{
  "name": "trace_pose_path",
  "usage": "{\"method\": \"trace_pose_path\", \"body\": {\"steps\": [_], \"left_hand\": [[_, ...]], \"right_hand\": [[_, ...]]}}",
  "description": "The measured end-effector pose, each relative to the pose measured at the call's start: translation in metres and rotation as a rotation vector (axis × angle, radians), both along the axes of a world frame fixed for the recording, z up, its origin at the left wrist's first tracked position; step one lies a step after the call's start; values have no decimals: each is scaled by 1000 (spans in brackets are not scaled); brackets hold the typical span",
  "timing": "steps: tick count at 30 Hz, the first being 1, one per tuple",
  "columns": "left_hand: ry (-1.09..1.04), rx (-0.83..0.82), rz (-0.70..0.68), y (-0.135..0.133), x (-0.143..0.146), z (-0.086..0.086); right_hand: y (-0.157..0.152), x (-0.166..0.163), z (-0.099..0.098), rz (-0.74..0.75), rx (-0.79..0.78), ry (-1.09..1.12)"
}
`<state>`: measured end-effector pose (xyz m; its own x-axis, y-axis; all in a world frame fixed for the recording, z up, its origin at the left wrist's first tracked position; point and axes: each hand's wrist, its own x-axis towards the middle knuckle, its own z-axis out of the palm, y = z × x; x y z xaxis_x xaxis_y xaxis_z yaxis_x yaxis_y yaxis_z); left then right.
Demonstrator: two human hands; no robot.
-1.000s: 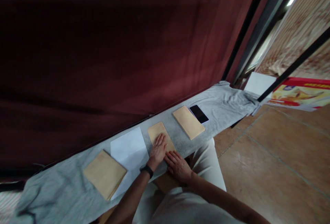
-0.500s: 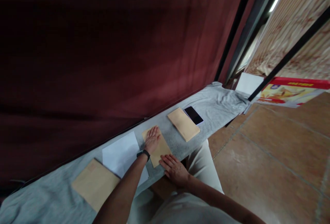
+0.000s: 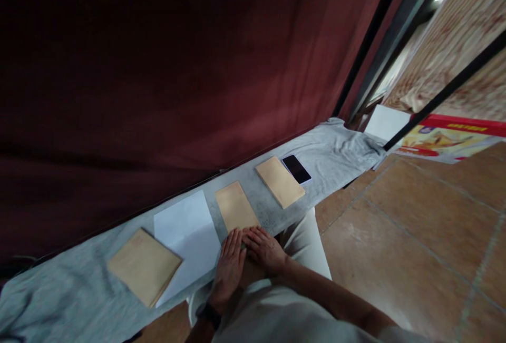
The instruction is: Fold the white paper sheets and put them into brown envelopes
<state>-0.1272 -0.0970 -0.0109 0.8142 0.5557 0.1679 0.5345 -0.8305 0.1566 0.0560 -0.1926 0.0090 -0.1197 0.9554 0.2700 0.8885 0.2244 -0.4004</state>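
A tan paper envelope [image 3: 236, 205] lies flat on the grey cloth in front of me. My left hand [image 3: 230, 261], with a dark watch on the wrist, rests its outstretched fingers at the envelope's near edge. Beside it, my right hand [image 3: 265, 251] lies with fingers extended over the same edge, close to the left fingertips. The hands cover that near end. To the left are white paper sheets [image 3: 190, 243] and a stack of tan envelopes [image 3: 144, 266] overlapping their corner. Another tan envelope stack [image 3: 280, 182] sits to the right, touching a dark-screened phone [image 3: 296, 169].
The grey cloth [image 3: 336, 145] covers a long narrow table. A dark red curtain [image 3: 177, 69] hangs along its far side. Black poles [image 3: 454, 90] stand at the right end, near a red and yellow printed box [image 3: 450, 137] above the tiled floor [image 3: 395, 243].
My left hand has slid from the middle of the envelope toward me, to its near edge beside my right hand. More of the envelope now shows. The view has shifted slightly.
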Motion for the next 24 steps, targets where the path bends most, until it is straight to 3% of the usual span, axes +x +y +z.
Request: {"method": "trace_pose_path", "body": {"steps": [5, 12, 20, 24], "left_hand": [[54, -41, 35, -14, -9, 13], [191, 67, 53, 0, 23, 43], [247, 129, 93, -1, 49, 60], [191, 58, 156, 2, 59, 75]], "right_hand": [[-5, 13, 8, -132, -37, 55], [8, 21, 20, -427, -157, 170], [37, 14, 17, -571, -79, 912], [49, 15, 29, -556, -92, 1358]]}}
